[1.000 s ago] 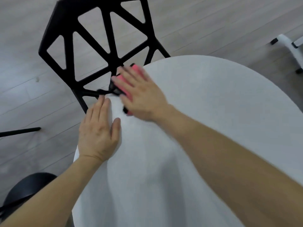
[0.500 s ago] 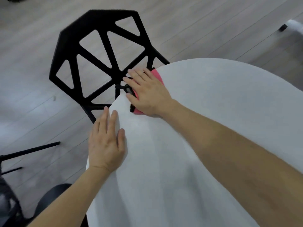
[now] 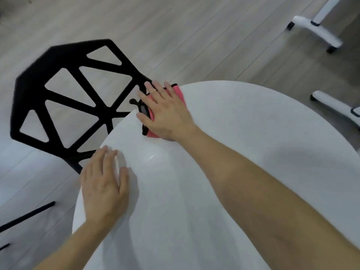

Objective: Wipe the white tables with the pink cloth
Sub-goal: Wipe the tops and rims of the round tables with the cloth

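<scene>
Both hands lie flat. The right hand presses the pink cloth with straight, spread fingers at the far-left rim of the white table. The left hand rests bare and flat on the nearer rim, seemingly bracing. Edge wiping appears under way; the next stroke likely calls for drawing the cloth inward across the top. Most of the cloth hides under the palm, its dark trim merges with the black chair behind, and no other table is in view.

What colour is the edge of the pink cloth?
Black, on the pink fabric cloth under the right hand; head view.
</scene>
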